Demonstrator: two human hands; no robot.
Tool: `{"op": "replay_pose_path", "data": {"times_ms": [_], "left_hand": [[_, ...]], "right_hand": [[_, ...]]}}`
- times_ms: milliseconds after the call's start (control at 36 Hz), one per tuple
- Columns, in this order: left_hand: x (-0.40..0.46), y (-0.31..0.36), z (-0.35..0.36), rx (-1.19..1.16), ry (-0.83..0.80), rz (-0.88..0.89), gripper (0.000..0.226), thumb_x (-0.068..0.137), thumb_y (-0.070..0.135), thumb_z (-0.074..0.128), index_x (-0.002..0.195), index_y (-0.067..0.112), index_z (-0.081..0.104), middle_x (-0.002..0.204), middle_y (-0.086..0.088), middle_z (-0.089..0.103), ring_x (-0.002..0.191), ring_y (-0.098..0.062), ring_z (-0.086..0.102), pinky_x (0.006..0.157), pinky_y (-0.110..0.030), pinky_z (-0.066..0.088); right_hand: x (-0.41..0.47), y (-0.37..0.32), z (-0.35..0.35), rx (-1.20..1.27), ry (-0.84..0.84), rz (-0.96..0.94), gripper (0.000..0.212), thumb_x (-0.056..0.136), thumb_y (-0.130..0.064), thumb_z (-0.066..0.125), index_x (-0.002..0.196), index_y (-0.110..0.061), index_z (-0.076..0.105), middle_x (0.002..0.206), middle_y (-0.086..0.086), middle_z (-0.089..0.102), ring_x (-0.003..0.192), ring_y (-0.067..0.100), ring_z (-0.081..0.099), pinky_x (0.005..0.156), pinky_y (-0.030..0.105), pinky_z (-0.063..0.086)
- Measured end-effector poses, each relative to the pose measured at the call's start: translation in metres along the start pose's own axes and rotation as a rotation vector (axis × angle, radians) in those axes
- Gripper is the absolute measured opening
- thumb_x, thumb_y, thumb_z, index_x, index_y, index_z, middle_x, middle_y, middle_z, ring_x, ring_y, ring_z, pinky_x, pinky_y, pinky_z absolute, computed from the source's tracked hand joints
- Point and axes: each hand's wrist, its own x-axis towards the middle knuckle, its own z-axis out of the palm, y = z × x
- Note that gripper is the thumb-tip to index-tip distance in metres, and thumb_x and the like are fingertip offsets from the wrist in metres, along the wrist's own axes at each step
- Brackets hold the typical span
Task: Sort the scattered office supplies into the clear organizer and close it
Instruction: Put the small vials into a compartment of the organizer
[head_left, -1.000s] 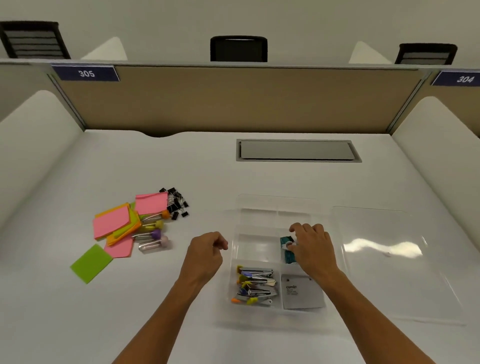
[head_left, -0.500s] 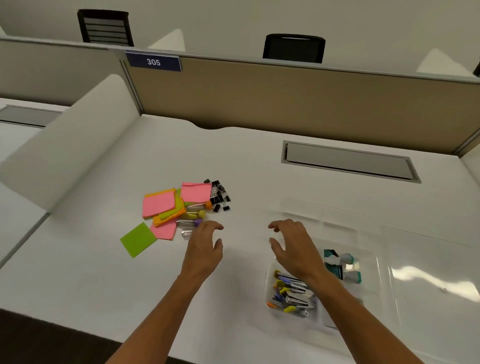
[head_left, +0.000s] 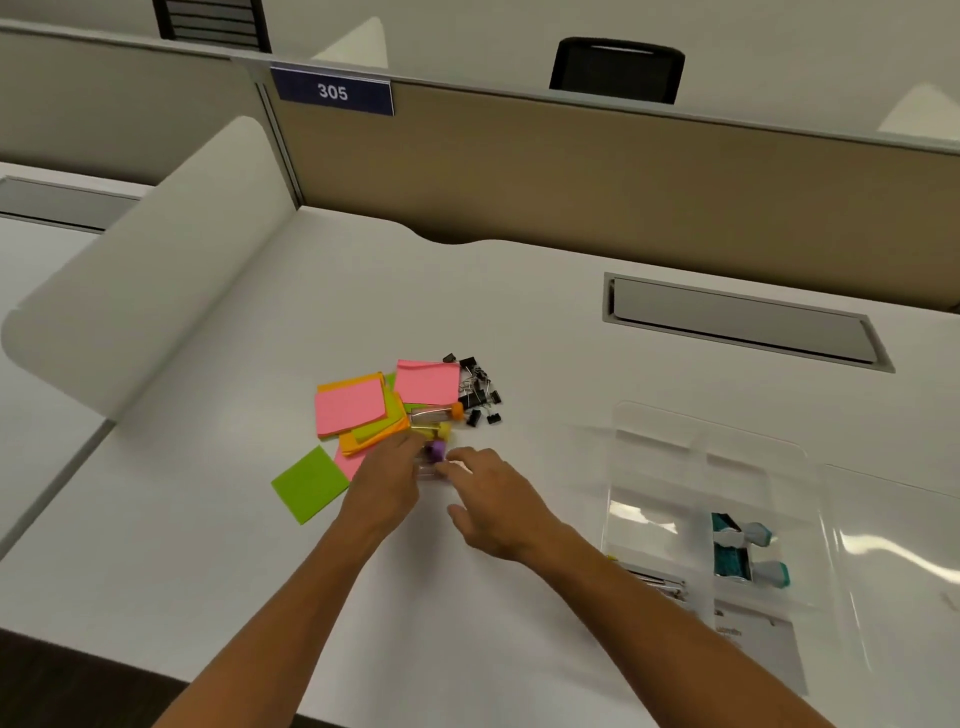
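A pile of pink, orange and green sticky notes (head_left: 353, 405) lies on the white desk, with one green note (head_left: 310, 483) apart at its front. Black binder clips (head_left: 478, 395) sit at the pile's right. Small clear tubes with orange (head_left: 436, 413), yellow and purple caps (head_left: 435, 451) lie against the pile. My left hand (head_left: 387, 480) and my right hand (head_left: 498, 501) both reach the purple-capped tube, fingers spread around it; a firm hold cannot be made out. The clear organizer (head_left: 660, 457) stands at the right with teal correction tapes (head_left: 737, 551) inside.
The organizer's clear lid (head_left: 904, 525) lies open to its right. A white card (head_left: 753, 644) and staplers, partly hidden by my right forearm, sit in its near compartments. A grey cable hatch (head_left: 737, 322) is set in the desk behind. Curved white dividers and a tan partition bound the desk.
Both hands have left the organizer and moved left to the tubes by the sticky notes. The view has swung left, so the organizer now sits at the right edge.
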Motion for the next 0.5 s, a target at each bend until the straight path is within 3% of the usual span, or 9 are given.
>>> {"op": "replay_pose_path", "data": {"times_ms": [111, 278, 500], "left_hand": [[0.007, -0.014, -0.002, 0.057, -0.021, 0.160, 0.049, 0.072, -0.013, 0.066, 0.115, 0.010, 0.068, 0.113, -0.010, 0.069, 0.104, -0.030, 0.063, 0.088, -0.039, 0.051], [0.018, -0.025, -0.006, 0.091, -0.062, 0.164, 0.031, 0.082, 0.000, 0.064, 0.109, 0.014, 0.070, 0.104, -0.006, 0.068, 0.094, -0.027, 0.059, 0.077, -0.036, 0.047], [0.032, -0.029, -0.009, 0.197, -0.234, 0.135, 0.021, 0.085, 0.025, 0.067, 0.105, 0.021, 0.066, 0.103, 0.001, 0.065, 0.094, -0.021, 0.057, 0.077, -0.033, 0.046]], "right_hand": [[0.010, -0.008, 0.014, -0.020, -0.005, 0.021, 0.061, 0.091, -0.029, 0.064, 0.146, -0.017, 0.039, 0.154, 0.008, 0.038, 0.131, 0.031, 0.043, 0.106, 0.044, 0.043], [0.022, -0.014, 0.023, -0.115, -0.019, 0.020, 0.055, 0.093, -0.024, 0.061, 0.144, -0.014, 0.042, 0.154, 0.011, 0.037, 0.128, 0.033, 0.043, 0.104, 0.043, 0.045], [0.031, -0.016, 0.029, -0.149, -0.047, 0.070, 0.042, 0.094, -0.017, 0.064, 0.132, -0.013, 0.047, 0.126, 0.013, 0.057, 0.107, 0.028, 0.054, 0.086, 0.036, 0.052]]}}
